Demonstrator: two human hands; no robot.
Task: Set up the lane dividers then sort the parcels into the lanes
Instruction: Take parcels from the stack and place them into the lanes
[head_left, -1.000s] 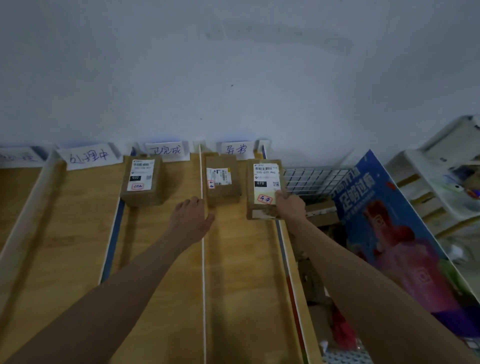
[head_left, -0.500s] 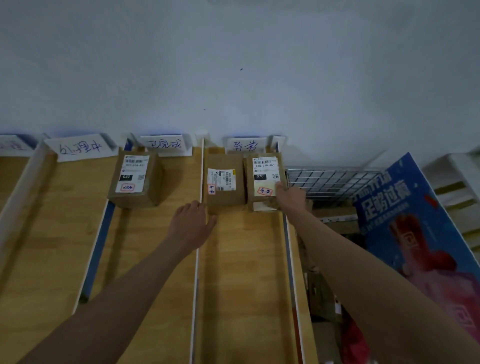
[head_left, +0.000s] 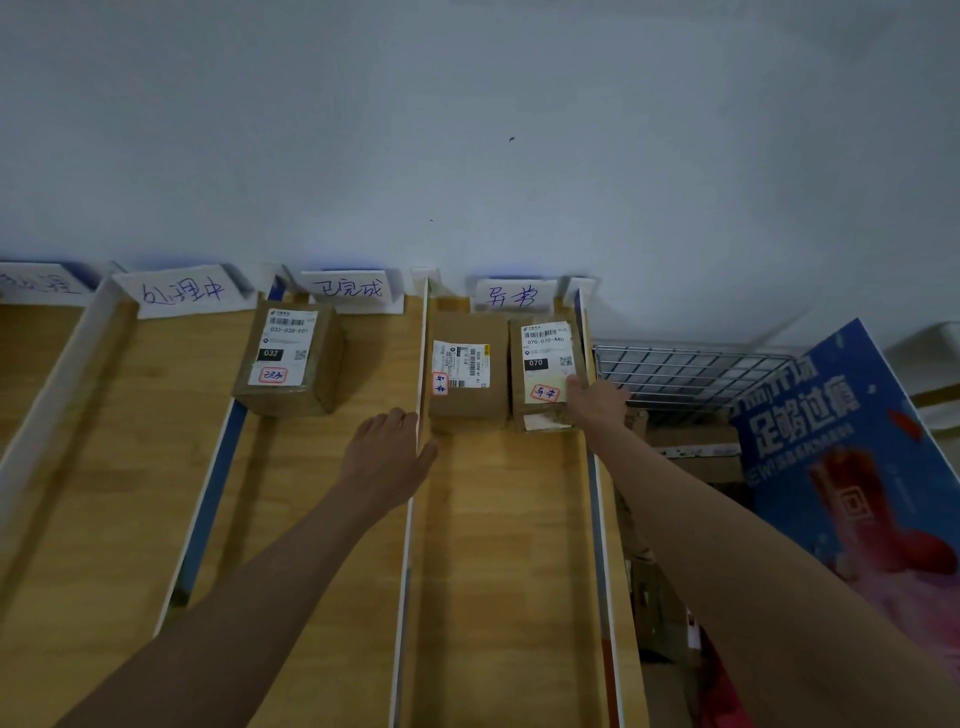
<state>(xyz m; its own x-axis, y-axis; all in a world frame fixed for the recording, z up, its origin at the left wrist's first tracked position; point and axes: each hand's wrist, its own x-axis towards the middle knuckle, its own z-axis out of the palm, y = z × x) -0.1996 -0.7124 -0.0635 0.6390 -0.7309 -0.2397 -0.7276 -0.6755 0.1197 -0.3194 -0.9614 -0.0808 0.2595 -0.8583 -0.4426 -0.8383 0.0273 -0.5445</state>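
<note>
two parcels sit side by side at the wall end of the right lane, long axes running along it. the right hand (head_left: 597, 402) grips the 070 parcel (head_left: 545, 364) at its near right corner, fingers curled on it. the left hand (head_left: 387, 457) rests spread flat against the white divider (head_left: 410, 519), just short of the middle parcel (head_left: 467, 374). a 032 parcel (head_left: 288, 358) lies one lane left on the worktop (head_left: 509, 571).

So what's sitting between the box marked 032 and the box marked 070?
In the head view, a white lane divider and a second brown parcel lie between the 032 box and the 070 box.
</note>
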